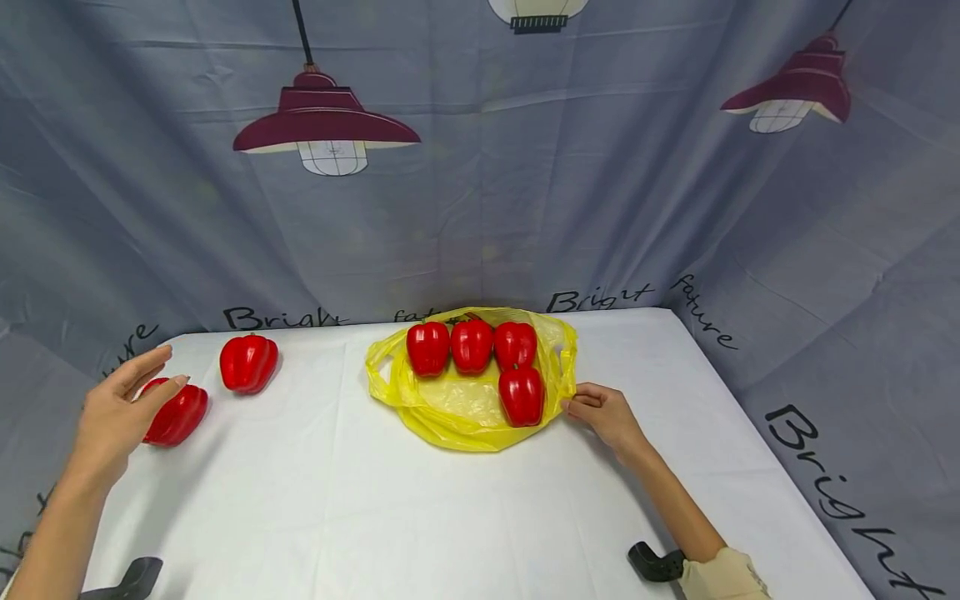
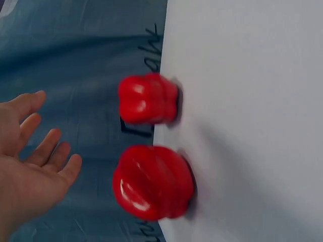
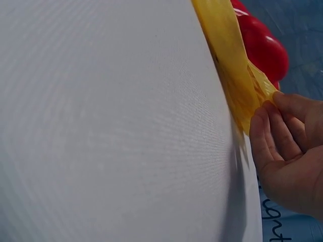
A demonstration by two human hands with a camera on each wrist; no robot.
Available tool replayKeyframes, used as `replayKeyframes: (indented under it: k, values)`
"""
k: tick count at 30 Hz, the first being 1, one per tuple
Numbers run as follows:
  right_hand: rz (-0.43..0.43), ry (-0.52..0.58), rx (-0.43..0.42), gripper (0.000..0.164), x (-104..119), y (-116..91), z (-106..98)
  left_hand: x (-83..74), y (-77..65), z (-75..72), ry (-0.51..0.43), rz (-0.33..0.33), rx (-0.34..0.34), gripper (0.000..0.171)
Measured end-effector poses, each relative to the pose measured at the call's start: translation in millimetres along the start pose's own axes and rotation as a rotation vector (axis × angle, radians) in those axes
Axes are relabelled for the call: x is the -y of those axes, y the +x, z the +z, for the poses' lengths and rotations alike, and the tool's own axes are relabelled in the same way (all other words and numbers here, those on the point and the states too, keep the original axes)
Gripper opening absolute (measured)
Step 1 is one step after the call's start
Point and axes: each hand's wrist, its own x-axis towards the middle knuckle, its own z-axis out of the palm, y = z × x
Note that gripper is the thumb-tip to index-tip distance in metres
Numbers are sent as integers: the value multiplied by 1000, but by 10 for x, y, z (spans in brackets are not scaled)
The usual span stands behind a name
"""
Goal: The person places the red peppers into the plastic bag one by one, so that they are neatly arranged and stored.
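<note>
Two glossy red peppers [image 1: 249, 364] lie on the left of the bench [image 1: 375, 517], one partly hidden behind the left hand [image 1: 120, 408], whose loosely extended fingers are clear of it. The right hand [image 1: 611, 421] pinches a crinkled yellow bag [image 1: 457, 396], centre back, four more inside.

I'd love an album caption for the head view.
Four red peppers in a yellow bag pinched by the right hand; left hand near two more on white cloth.
</note>
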Motion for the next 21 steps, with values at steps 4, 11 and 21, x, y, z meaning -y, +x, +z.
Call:
replayKeyframes:
  k: [4,11,21]
  values:
    - [-3,-5,-4,35,-8,-1,4,186,54,-104,0,-15,11,62]
    - [8,-9,-9,35,-17,10,6,443,186,-164,43,2,69,68]
    - [1,10,4,34,-51,17,-10,729,320,-249,47,-24,151,75]
